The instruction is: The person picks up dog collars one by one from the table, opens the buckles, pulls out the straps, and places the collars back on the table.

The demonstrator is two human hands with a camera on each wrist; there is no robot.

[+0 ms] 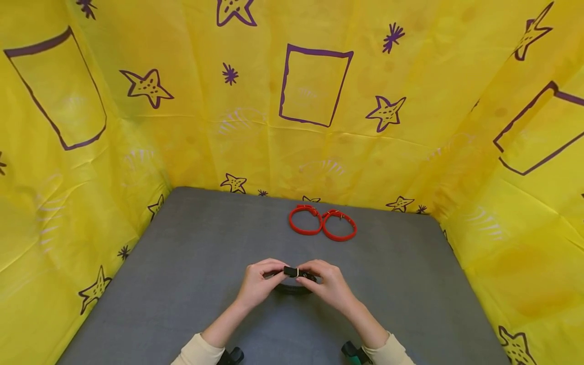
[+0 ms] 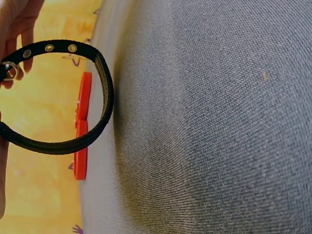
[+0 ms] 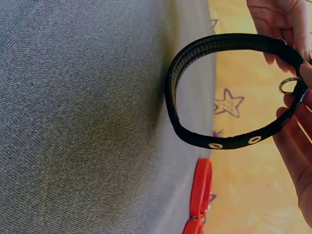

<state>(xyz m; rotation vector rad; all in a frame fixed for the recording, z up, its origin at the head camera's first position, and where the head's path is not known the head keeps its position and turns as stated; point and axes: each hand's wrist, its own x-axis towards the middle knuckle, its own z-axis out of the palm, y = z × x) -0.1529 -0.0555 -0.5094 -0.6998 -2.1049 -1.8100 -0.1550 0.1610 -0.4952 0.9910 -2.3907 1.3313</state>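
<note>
A black collar (image 1: pixel 293 290) with metal eyelets is bent into a loop between both hands, low over the grey tabletop. My left hand (image 1: pixel 258 285) pinches its upper part from the left. From the right, my right hand (image 1: pixel 331 285) pinches the same stretch, close to the left fingertips. A metal D-ring (image 3: pixel 288 86) shows beside the fingers in the right wrist view. The lower curve of the collar (image 2: pixel 63 147) hangs beneath the hands, at or near the cloth. Fingers hide part of the fastening.
Two red collars, a left one (image 1: pixel 304 232) and a right one (image 1: pixel 339 238), lie side by side, touching, toward the back of the grey table (image 1: pixel 219 238). Yellow fabric walls (image 1: pixel 255 147) with purple drawings enclose its back and sides.
</note>
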